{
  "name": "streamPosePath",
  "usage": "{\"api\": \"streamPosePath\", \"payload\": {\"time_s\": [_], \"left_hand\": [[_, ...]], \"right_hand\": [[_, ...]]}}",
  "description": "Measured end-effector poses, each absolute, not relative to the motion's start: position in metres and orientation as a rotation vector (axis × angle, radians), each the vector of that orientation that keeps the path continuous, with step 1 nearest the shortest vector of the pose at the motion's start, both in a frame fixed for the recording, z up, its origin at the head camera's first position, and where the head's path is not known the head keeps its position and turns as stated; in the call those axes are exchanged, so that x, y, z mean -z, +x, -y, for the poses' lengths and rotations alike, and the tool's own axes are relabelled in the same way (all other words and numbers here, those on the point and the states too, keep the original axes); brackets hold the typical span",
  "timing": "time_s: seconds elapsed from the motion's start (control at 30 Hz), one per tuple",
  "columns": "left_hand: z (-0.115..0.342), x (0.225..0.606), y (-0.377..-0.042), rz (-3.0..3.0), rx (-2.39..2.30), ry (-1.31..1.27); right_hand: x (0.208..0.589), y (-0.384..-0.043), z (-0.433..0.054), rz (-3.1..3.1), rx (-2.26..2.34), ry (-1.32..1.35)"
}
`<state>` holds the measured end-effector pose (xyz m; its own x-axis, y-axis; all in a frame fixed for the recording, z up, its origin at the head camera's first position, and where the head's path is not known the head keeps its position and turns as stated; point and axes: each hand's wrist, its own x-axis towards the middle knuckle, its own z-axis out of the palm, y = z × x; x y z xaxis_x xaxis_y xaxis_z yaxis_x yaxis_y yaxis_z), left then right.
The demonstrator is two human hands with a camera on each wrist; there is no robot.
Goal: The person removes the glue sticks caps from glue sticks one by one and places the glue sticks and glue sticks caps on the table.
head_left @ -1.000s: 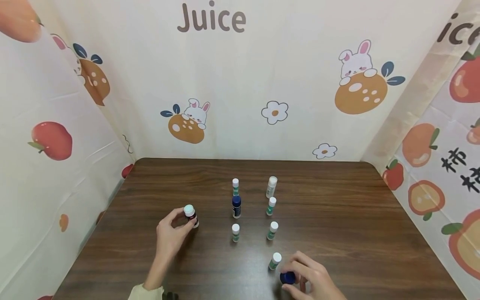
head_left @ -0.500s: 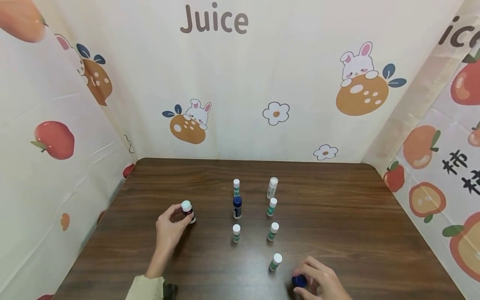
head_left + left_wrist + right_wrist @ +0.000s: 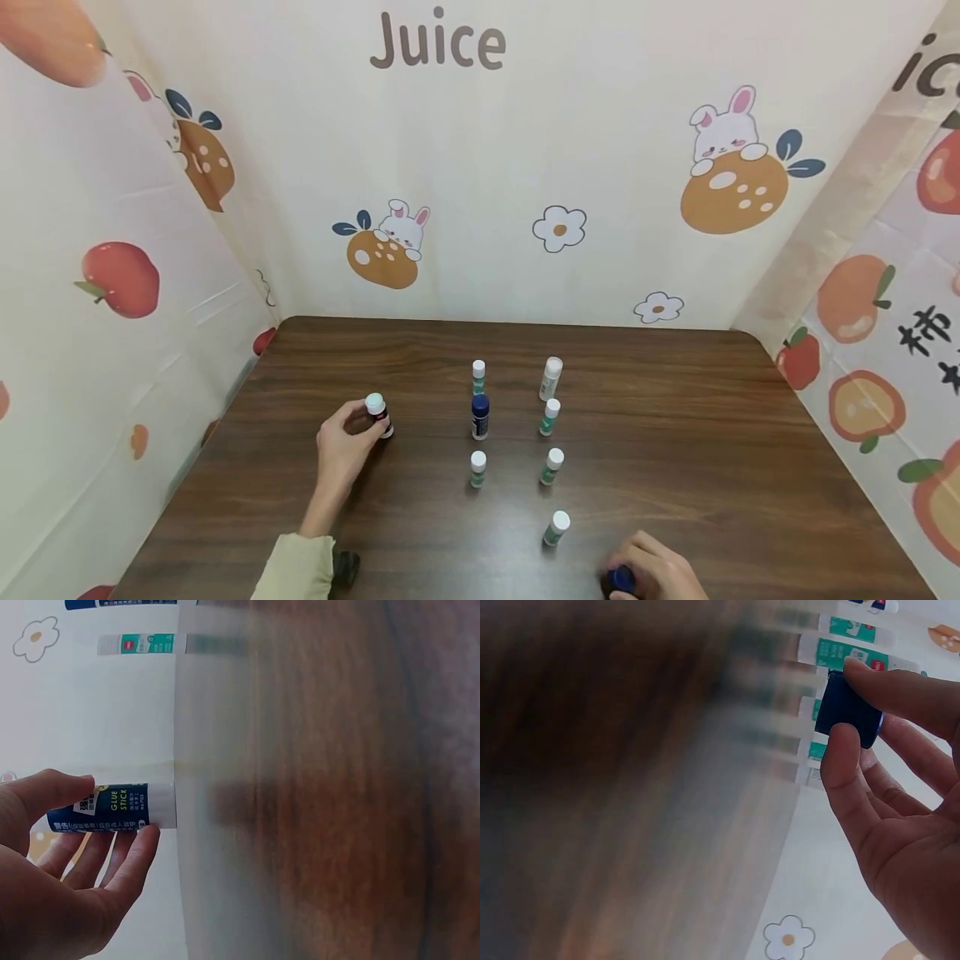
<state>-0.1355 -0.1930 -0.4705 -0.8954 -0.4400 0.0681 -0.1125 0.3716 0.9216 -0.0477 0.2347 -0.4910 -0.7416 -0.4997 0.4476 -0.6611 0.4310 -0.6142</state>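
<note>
At the left of the table my left hand [image 3: 341, 454] holds a glue stick [image 3: 112, 808] with a dark blue label, thumb on one side and fingers on the other. It stands nearly upright, white base down; its top looks pale in the head view. Whether the base touches the table I cannot tell. Near the front edge, right of centre, my right hand [image 3: 660, 571] pinches a short dark blue cylinder [image 3: 847, 710], seemingly a glue stick cap, between thumb and fingers. Closest to that hand is a white-capped green glue stick [image 3: 556, 528].
Several glue sticks stand upright in two rough columns mid-table, among them a blue-capped one [image 3: 480, 417] and a larger white one [image 3: 551, 378]. The brown wooden table [image 3: 712, 433] meets a fruit-printed curtain [image 3: 480, 167] at back and sides.
My right hand has moved right and toward the front edge with the blue cap. My left hand has shifted slightly toward the back with its glue stick. The head view has turned slightly left.
</note>
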Motion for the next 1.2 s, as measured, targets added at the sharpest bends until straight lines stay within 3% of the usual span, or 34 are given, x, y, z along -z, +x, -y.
{"api": "streamPosePath", "payload": {"time_s": [0.47,1.2], "left_hand": [[0.195,0.478,-0.148,2.324,1.505,0.504],[0.197,0.482,-0.157,2.357,1.473,0.492]], "right_hand": [[0.521,-0.053,-0.253,2.246,-1.131,1.171],[0.528,-0.032,-0.253,2.385,-1.11,0.858]]}}
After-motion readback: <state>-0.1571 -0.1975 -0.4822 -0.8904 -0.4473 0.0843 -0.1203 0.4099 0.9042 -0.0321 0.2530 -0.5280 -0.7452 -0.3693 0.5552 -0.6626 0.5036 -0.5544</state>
